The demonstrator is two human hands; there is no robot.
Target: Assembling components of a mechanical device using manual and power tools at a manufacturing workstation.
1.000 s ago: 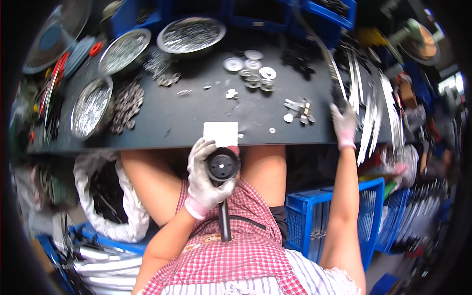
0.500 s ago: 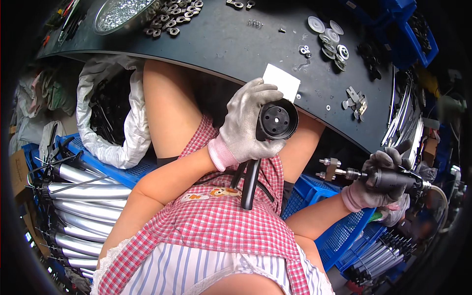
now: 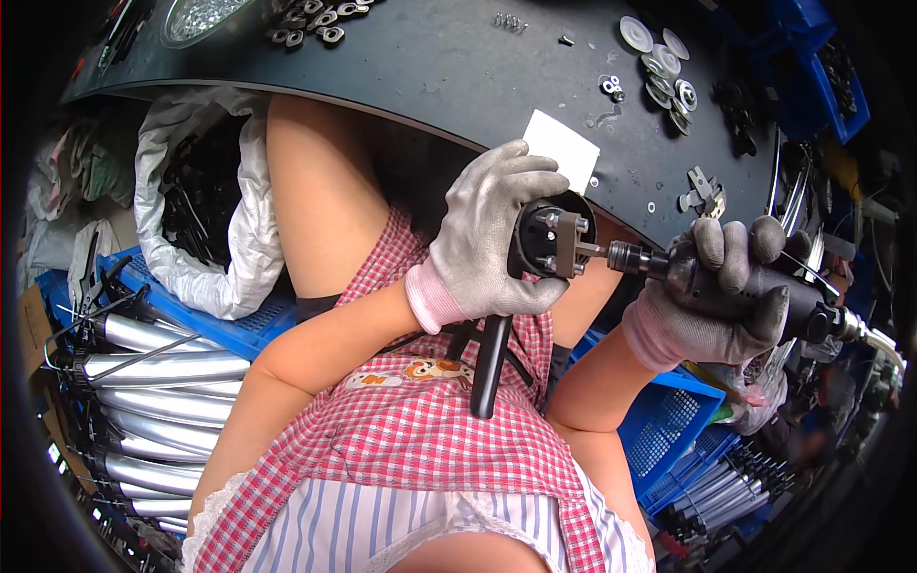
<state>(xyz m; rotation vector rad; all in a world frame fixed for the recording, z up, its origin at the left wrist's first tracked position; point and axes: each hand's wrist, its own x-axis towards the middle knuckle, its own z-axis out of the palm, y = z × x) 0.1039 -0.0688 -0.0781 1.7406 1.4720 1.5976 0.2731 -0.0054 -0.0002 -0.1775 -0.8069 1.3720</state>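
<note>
My left hand (image 3: 492, 229), in a grey-white work glove, is closed around a black round cup-shaped part (image 3: 526, 241). Below that part a black tube (image 3: 490, 368) slants down over my checked apron. My right hand (image 3: 731, 296), gloved too, grips a black handheld power tool (image 3: 686, 272) with a hose at its rear. The tool's metal head (image 3: 566, 244), a small block with several pins, sits at the open face of the round part. Whether the pins touch its bottom is hard to tell. Just beyond my left fingers, a white square piece (image 3: 562, 148) lies at the table edge.
The dark table (image 3: 420, 72) carries metal nut-like parts (image 3: 315, 21), a spring (image 3: 510, 22), clear discs (image 3: 659, 62) and metal brackets (image 3: 704, 194). Left are a white sack (image 3: 258, 229) of black parts and silver tubes (image 3: 167, 368). A blue crate (image 3: 678, 425) stands at right.
My right hand has brought the power tool left and up, so its pinned head is now at the round part's face. My left hand keeps its hold, shifted slightly right in view.
</note>
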